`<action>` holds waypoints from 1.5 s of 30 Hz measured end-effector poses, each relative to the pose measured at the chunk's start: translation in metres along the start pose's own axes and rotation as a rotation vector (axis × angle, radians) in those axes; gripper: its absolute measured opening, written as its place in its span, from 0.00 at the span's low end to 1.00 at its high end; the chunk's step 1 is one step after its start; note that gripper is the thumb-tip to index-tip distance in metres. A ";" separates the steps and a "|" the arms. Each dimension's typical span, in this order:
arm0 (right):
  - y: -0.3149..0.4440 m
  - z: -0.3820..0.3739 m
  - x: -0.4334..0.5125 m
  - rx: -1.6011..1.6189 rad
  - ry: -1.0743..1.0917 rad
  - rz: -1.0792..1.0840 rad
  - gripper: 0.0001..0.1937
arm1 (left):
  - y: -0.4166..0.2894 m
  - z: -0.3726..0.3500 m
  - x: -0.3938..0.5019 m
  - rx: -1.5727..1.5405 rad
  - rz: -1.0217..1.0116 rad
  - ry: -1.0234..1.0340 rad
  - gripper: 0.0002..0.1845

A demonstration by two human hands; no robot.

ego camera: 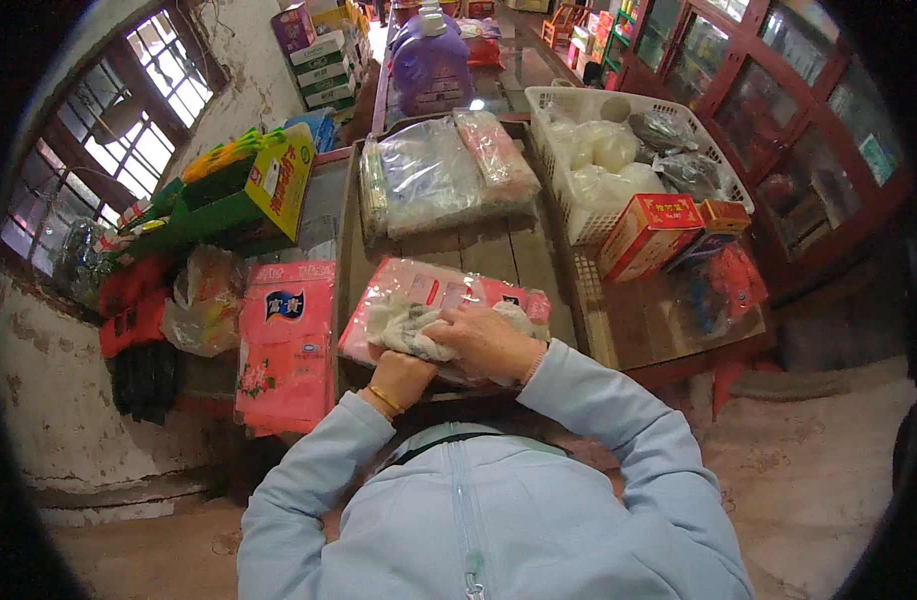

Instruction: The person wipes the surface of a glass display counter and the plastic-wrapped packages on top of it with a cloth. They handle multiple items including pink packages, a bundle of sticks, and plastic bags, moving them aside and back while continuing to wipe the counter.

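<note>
A pink printed plastic packet [417, 283] lies slanted across the near end of a shallow wooden tray [503, 251]. On top of it is a bunched greyish-white knitted cloth [398, 326], possibly a glove. My right hand [485, 341] reaches over from the right, its fingers curled on the cloth. My left hand [404, 373], with a yellow bangle at the wrist, meets the cloth's near edge, and its fingers are mostly hidden there. Another whitish knitted piece [512, 315] shows beyond my right hand.
Clear plastic bags [428, 176] fill the tray's far end. Left of it hang pink packets [286, 337], near a green-yellow carton [278, 184]. A white plastic basket [578, 97] of bagged goods and a red box [653, 232] stand right. Purple jugs [432, 67] stand beyond.
</note>
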State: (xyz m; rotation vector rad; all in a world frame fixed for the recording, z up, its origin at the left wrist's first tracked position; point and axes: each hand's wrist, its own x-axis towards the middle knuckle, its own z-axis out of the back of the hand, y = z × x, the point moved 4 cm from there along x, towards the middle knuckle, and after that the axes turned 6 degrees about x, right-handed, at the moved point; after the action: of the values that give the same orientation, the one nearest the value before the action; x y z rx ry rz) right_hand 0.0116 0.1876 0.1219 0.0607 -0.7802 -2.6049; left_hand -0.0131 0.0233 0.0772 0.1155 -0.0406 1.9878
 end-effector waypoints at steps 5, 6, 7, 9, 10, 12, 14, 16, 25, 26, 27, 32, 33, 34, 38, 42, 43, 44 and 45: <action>-0.053 0.013 -0.006 -0.245 -0.005 -0.089 0.16 | -0.002 0.006 -0.004 -0.019 -0.021 -0.161 0.03; -0.068 0.015 -0.011 -0.258 -0.019 -0.149 0.16 | -0.003 0.001 -0.005 -0.004 -0.003 -0.145 0.03; -0.078 0.020 -0.012 -0.279 -0.048 -0.201 0.15 | -0.001 0.000 -0.003 0.025 0.013 -0.140 0.03; -0.085 0.036 -0.006 -0.337 -0.042 -0.329 0.16 | -0.002 0.005 -0.005 0.014 0.017 -0.190 0.04; -0.083 0.042 -0.004 -0.353 -0.026 -0.405 0.16 | -0.003 0.003 -0.007 -0.039 -0.009 -0.233 0.05; -0.061 0.059 0.015 -0.296 -0.060 -0.248 0.17 | -0.004 0.002 -0.005 -0.043 -0.022 -0.184 0.06; -0.039 0.057 0.035 -0.188 -0.091 -0.085 0.18 | -0.007 0.000 -0.002 -0.087 -0.059 -0.222 0.04; -0.004 0.038 0.059 -0.189 -0.074 0.094 0.20 | -0.011 -0.002 -0.002 -0.007 -0.050 -0.099 0.05; -0.021 -0.032 0.094 -0.289 0.121 0.172 0.11 | -0.014 0.005 -0.003 -0.078 -0.039 -0.147 0.05; -0.024 -0.020 0.093 -0.324 0.152 0.078 0.11 | -0.014 0.008 -0.004 -0.105 -0.037 -0.180 0.05; -0.028 -0.013 0.089 -0.362 0.184 -0.016 0.10 | -0.014 0.007 -0.006 -0.101 -0.020 -0.174 0.05; -0.092 0.024 0.064 -0.222 -0.021 -0.161 0.16 | -0.005 0.032 -0.003 -0.138 0.053 -0.323 0.08; -0.095 0.041 0.054 -0.124 -0.084 -0.139 0.15 | -0.001 0.046 -0.004 -0.151 0.066 -0.402 0.09; -0.097 0.060 0.043 -0.029 -0.148 -0.119 0.14 | 0.004 0.064 -0.002 -0.164 0.076 -0.482 0.10; -0.091 0.125 0.004 0.295 -0.311 -0.094 0.22 | 0.017 0.114 0.011 -0.153 0.092 -0.618 0.11; -0.053 0.159 -0.012 0.352 -0.353 0.065 0.25 | 0.018 0.130 0.025 -0.039 -0.006 -0.559 0.13; -0.036 0.168 -0.017 0.370 -0.352 0.115 0.25 | 0.018 0.131 0.031 -0.023 -0.035 -0.524 0.13; -0.014 0.171 -0.018 0.338 -0.280 0.208 0.26 | 0.018 0.129 0.039 0.011 -0.068 -0.447 0.15; 0.010 0.169 -0.019 0.376 -0.236 0.286 0.28 | 0.020 0.128 0.040 0.039 -0.066 -0.450 0.13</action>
State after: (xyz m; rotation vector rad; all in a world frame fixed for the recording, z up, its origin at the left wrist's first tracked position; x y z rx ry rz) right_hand 0.0060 0.2753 0.2682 -0.2358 -1.2551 -2.1918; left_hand -0.0394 0.0412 0.2086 0.5803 -0.2842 1.8625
